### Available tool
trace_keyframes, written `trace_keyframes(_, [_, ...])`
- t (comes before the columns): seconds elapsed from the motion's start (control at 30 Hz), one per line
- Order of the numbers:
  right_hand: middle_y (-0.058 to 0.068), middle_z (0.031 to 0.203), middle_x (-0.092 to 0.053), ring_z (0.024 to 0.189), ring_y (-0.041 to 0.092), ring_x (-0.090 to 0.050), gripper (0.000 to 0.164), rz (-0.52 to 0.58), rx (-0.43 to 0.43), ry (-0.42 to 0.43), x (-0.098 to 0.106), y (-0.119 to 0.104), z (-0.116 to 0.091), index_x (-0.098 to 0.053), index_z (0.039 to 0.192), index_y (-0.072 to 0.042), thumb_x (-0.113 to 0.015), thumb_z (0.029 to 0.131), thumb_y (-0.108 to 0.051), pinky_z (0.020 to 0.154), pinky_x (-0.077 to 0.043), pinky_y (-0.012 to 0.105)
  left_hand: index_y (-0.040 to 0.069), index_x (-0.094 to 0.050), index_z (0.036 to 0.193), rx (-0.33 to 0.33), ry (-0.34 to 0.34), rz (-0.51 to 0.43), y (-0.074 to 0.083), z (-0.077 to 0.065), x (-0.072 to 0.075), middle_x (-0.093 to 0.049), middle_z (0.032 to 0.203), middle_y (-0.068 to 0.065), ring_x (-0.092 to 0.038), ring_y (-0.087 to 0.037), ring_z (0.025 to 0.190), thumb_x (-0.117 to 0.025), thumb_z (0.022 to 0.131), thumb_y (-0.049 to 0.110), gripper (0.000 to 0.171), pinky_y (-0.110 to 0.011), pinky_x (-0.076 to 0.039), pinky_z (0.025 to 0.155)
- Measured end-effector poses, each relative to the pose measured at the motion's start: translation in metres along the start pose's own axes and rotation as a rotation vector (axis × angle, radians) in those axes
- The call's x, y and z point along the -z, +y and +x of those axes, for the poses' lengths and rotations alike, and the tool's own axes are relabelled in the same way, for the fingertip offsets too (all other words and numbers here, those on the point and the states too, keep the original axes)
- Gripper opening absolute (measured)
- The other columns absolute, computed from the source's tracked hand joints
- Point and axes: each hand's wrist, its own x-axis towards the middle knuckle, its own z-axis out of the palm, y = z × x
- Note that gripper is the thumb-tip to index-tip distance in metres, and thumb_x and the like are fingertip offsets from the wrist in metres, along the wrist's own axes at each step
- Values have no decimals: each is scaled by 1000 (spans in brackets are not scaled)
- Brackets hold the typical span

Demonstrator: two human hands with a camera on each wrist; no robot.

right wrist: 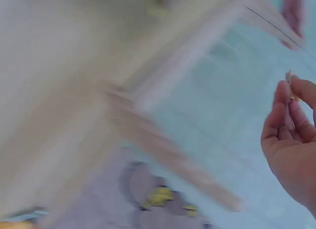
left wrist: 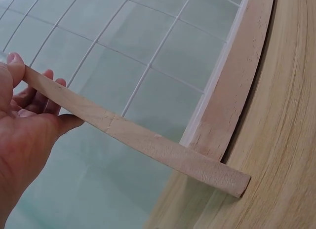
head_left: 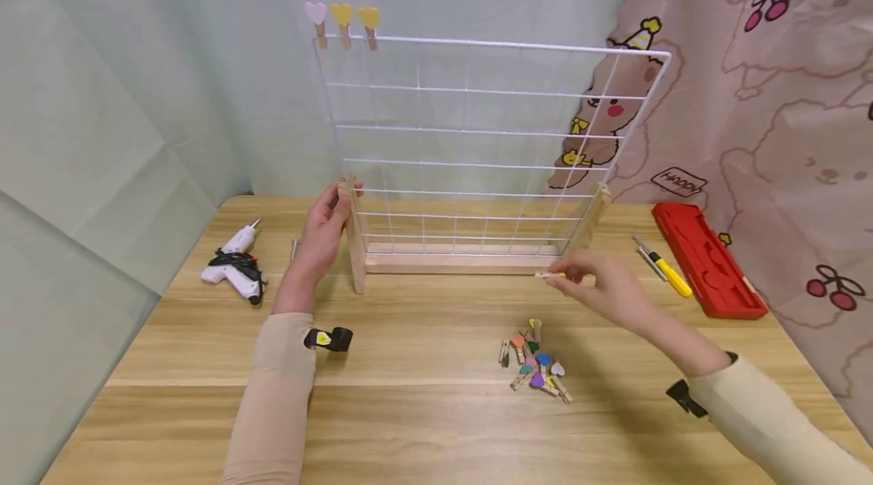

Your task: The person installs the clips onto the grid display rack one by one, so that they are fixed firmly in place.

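A white wire grid (head_left: 464,89) stands in a wooden stand (head_left: 464,265). My left hand (head_left: 322,235) grips the top of the stand's left post (left wrist: 148,140), thumb in front and fingers behind. Three heart clothespins, one pale pink (head_left: 317,15) and two yellow (head_left: 370,19), are clipped at the left end of the grid's top wire. Low before the stand's right end, my right hand (head_left: 607,288) pinches a small wooden clothespin (head_left: 546,275) between thumb and fingertips. Blurred surroundings fill the right wrist view, where fingers partly cover the clothespin (right wrist: 288,78).
Several clothespins with coloured hearts (head_left: 539,364) lie in a pile on the wooden table (head_left: 409,394). A white glue gun (head_left: 235,265) with wound black cord lies left. To the right are a yellow-handled tool (head_left: 671,273) and an open red case (head_left: 709,261). Cloth hangs behind.
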Motion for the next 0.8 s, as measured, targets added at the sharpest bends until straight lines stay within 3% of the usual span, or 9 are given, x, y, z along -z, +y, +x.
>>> trace_keyframes(0.17, [-8, 68, -54, 64, 5, -48, 14, 71, 125, 69, 29, -33, 56, -69, 87, -16, -69, 74, -21, 53, -38, 18, 13, -30, 134, 21, -2, -4, -1, -1, 1, -39, 128, -11, -31, -20, 122, -38, 90, 30, 48, -38, -25, 101])
trace_keyframes(0.23, [-6, 70, -56, 64, 7, -49, 15, 145, 97, 51, 38, -47, 78, -69, 88, -15, -69, 74, -21, 52, -37, 18, 13, -30, 135, 33, -9, -12, -1, -1, 1, -37, 129, -15, -31, -20, 122, -39, 90, 30, 49, -39, -23, 102])
trace_keyframes(0.33, [-1, 73, -59, 64, 10, -50, 21, 258, -15, 17, 54, -75, 108, -66, 91, -10, -70, 73, -21, 49, -35, 18, 13, -29, 135, 42, -16, -15, -2, -3, 3, -34, 131, -19, -30, -20, 123, -39, 90, 31, 50, -41, -21, 103])
trace_keyframes(0.43, [2, 74, -62, 63, 12, -52, 25, 366, -98, 36, 71, -103, 135, -64, 91, -7, -71, 71, -20, 47, -35, 17, 14, -28, 135, 43, -22, -4, -1, -4, 4, -35, 131, -16, -29, -19, 123, -38, 90, 32, 50, -42, -20, 103])
trace_keyframes(0.6, [4, 81, -64, 69, 12, -57, 26, 539, -42, 132, 90, -131, 170, -66, 92, -4, -70, 70, -18, 58, -43, 17, 16, -28, 136, 26, -38, 7, 0, -2, 4, -38, 129, -9, -29, -19, 123, -38, 91, 32, 49, -43, -20, 103])
trace_keyframes(0.8, [4, 94, -64, 83, 13, -57, 32, 608, -24, 152, 92, -148, 196, -65, 103, -9, -67, 73, -20, 76, -43, 20, 12, -24, 137, 32, -35, -4, 0, -3, 5, -35, 131, -17, -28, -20, 124, -38, 90, 32, 53, -43, -18, 103])
